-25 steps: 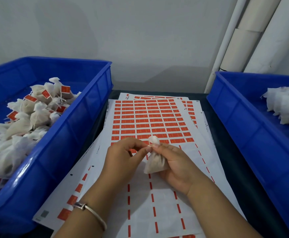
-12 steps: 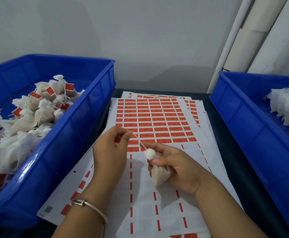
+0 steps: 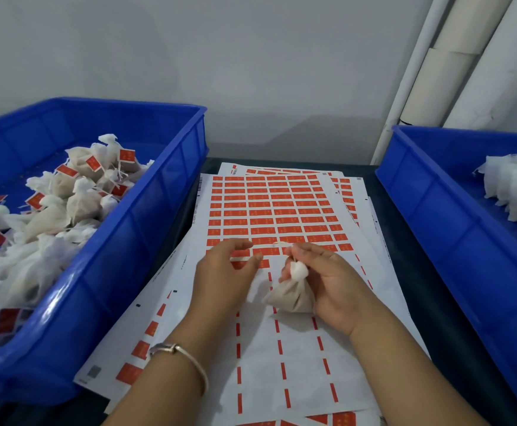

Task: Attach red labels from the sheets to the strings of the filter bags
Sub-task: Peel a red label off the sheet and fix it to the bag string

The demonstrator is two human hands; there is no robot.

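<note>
Both forearms reach in from the near edge, converging toward the middle. The left hand (image 3: pixel 226 272) lies palm down, fingers loosely bent and spread, thumb pointing right, gripping nothing; a thin bangle (image 3: pixel 180 353) circles its wrist. The right hand (image 3: pixel 328 281), just beside it, curls its fingers round a filter bag (image 3: pixel 292 295), fingertips pinching near its tied top.

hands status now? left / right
Left hand: open, fingers loosely curved over the label sheet, holding nothing that shows.
Right hand: closed on a filter bag, fingertips pinching its string.
</note>
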